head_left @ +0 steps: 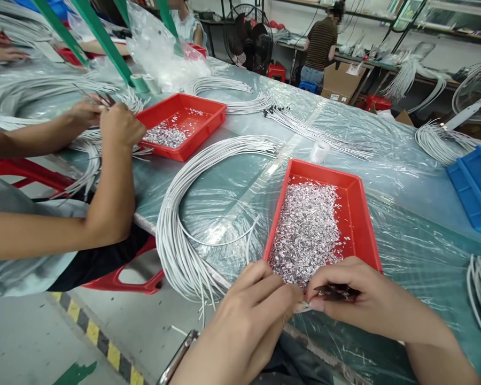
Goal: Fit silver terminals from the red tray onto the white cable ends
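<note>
Near the front edge of the table, my left hand (254,315) is closed in a pinch on the end of a white cable (303,306). My right hand (364,299) meets it there, thumb and forefinger pressed together at the cable tip. A small dark metal hand tool (336,292) lies in the curl of that right hand; its exact kind is partly hidden by the fingers. Just behind both hands stands a red tray (366,214) holding a heap of tiny shiny metal pieces (308,230). A large coil of white cables (172,214) lies left of the tray.
At left, a co-worker's hands (118,123) hold a thin tool beside a second red tray (204,128). More white cables (320,133) and a white roll (319,152) lie behind my tray. A blue bin (475,187) stands at right. Green posts (104,40) rise at back left.
</note>
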Action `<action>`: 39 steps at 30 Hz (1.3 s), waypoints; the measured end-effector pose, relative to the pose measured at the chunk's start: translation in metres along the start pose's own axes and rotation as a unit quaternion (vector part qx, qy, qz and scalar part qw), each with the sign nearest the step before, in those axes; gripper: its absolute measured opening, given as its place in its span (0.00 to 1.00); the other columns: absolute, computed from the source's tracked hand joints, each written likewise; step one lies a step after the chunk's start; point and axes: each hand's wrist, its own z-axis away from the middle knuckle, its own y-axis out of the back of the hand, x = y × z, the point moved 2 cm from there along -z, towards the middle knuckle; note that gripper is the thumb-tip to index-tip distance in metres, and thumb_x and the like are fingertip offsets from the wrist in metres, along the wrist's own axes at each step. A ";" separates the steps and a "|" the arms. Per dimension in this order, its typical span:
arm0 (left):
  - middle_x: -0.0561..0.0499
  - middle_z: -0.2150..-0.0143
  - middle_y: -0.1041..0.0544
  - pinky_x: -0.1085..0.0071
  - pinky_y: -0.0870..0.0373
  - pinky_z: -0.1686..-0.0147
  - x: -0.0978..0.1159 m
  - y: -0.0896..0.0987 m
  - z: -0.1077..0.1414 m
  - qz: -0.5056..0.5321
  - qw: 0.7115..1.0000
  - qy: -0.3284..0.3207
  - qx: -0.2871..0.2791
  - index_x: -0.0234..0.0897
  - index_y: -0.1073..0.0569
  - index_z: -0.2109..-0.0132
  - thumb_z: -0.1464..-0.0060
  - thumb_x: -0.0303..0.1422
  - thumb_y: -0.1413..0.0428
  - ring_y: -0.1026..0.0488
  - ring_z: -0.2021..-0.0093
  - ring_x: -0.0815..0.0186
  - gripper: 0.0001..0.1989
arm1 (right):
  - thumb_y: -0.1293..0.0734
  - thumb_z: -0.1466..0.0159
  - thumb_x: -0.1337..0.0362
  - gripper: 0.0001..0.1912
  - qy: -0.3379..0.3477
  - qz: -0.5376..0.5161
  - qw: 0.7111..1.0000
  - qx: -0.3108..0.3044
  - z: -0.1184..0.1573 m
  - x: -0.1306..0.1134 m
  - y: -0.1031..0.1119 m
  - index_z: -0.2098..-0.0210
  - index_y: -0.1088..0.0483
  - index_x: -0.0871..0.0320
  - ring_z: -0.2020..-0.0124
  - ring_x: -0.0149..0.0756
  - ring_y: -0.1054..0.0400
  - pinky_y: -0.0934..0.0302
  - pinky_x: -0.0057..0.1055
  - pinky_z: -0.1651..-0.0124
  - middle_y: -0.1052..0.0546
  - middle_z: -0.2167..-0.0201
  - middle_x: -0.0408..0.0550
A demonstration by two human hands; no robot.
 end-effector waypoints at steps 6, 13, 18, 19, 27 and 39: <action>0.52 0.68 0.29 0.72 0.40 0.67 -0.002 -0.001 0.000 0.009 1.000 0.015 0.010 0.35 0.32 0.61 0.38 0.21 0.51 0.40 0.66 0.66 0.07 | 0.36 0.31 0.63 0.08 -0.007 0.001 1.000 0.000 -0.003 0.000 -0.002 0.65 0.30 0.59 0.73 0.27 0.38 0.46 0.23 0.70 0.30 0.73 0.40; 0.53 0.67 0.28 0.72 0.40 0.67 -0.006 -0.002 0.000 0.035 0.999 0.032 0.018 0.37 0.32 0.58 0.38 0.21 0.50 0.40 0.66 0.67 0.07 | 0.36 0.30 0.66 0.06 -0.003 -0.017 1.000 0.013 -0.005 -0.005 -0.004 0.64 0.30 0.58 0.71 0.26 0.36 0.45 0.22 0.68 0.28 0.71 0.38; 0.54 0.67 0.28 0.73 0.39 0.68 -0.006 -0.001 0.001 0.065 0.996 0.043 0.035 0.38 0.30 0.57 0.38 0.21 0.50 0.39 0.66 0.67 0.08 | 0.36 0.32 0.70 0.04 -0.012 -0.005 1.000 0.013 -0.004 -0.003 -0.004 0.63 0.30 0.57 0.71 0.27 0.36 0.45 0.22 0.68 0.28 0.70 0.38; 0.54 0.67 0.28 0.73 0.39 0.68 -0.006 -0.002 0.001 0.071 0.995 0.046 0.044 0.38 0.30 0.57 0.38 0.21 0.50 0.38 0.66 0.67 0.09 | 0.37 0.32 0.70 0.05 -0.014 -0.001 1.000 0.016 -0.004 -0.004 -0.004 0.63 0.31 0.56 0.71 0.27 0.37 0.46 0.22 0.68 0.28 0.70 0.38; 0.53 0.67 0.26 0.73 0.37 0.69 -0.011 -0.010 0.003 0.098 0.989 0.058 0.090 0.38 0.30 0.58 0.39 0.22 0.48 0.36 0.67 0.67 0.07 | 0.38 0.33 0.69 0.04 -0.015 0.079 0.996 0.046 0.005 -0.009 -0.010 0.62 0.33 0.54 0.74 0.28 0.39 0.47 0.24 0.70 0.30 0.72 0.37; 0.53 0.66 0.27 0.73 0.36 0.66 -0.013 -0.010 0.003 0.058 0.995 0.011 0.074 0.38 0.31 0.55 0.39 0.20 0.50 0.37 0.66 0.67 0.09 | 0.38 0.33 0.69 0.05 -0.050 0.045 0.997 0.027 0.005 -0.011 -0.011 0.66 0.36 0.54 0.75 0.27 0.44 0.50 0.23 0.72 0.35 0.75 0.35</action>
